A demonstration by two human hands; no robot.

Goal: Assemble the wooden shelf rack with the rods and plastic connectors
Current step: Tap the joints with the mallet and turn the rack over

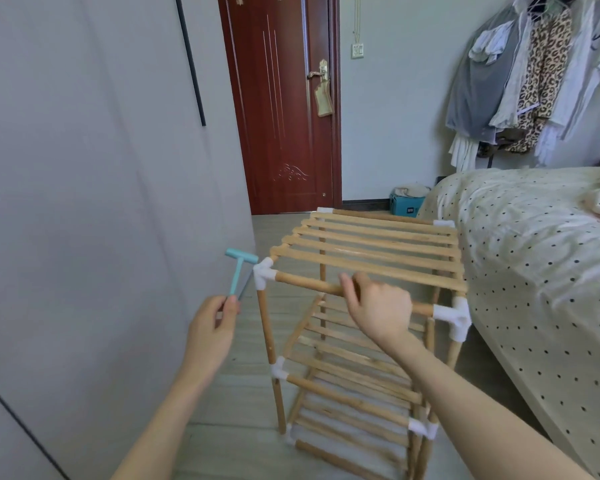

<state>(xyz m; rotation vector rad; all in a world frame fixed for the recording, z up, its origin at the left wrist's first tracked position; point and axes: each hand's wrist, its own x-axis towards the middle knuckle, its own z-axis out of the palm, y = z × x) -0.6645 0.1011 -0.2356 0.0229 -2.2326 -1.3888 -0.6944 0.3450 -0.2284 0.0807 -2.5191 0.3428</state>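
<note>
Forearms (465,403) above grey plank floor (236,403)

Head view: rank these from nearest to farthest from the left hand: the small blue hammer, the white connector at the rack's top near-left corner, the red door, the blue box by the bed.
From the left hand:
1. small blue hammer, gripped in that hand.
2. white connector, just right of the hammer head.
3. blue box, on the floor beyond the rack.
4. red door, at the far wall.
</note>
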